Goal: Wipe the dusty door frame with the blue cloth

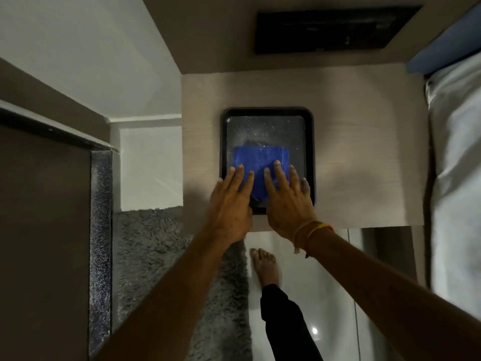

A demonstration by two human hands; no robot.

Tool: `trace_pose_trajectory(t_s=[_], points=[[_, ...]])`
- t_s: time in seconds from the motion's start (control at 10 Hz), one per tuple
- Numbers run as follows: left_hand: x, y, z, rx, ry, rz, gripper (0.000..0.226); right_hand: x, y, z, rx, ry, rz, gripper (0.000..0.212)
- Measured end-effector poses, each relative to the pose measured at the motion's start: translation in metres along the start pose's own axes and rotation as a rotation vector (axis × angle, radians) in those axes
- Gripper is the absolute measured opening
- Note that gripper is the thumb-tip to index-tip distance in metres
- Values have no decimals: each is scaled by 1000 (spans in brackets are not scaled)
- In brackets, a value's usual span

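A blue cloth (260,162) lies folded flat in a black tray (310,142) speckled with white dust, on a small light wooden table (364,152). My left hand (230,201) rests with spread fingers on the cloth's left edge. My right hand (286,199) lies flat on the cloth's right part, fingers apart and dusty. Neither hand has the cloth gripped. At the left, the edge of the door frame (100,230) is coated in pale dust, beside a brown door (44,243).
A grey shaggy rug (156,256) covers the floor between the door and the table. My bare foot (265,267) stands on glossy white tiles. A bed with pale bedding (458,178) runs along the right. A dark panel (333,29) is on the wall behind the table.
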State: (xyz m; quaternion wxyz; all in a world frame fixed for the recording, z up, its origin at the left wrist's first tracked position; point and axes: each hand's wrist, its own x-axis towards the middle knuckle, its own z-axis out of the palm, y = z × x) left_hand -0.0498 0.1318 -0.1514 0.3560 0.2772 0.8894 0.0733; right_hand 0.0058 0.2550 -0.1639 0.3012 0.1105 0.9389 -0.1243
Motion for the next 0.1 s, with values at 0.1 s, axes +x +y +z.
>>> trace_pose_trajectory(t_s=[0.1], points=[[-30, 0, -36, -152, 275, -8, 67, -18, -17, -28, 11, 99, -44, 68]])
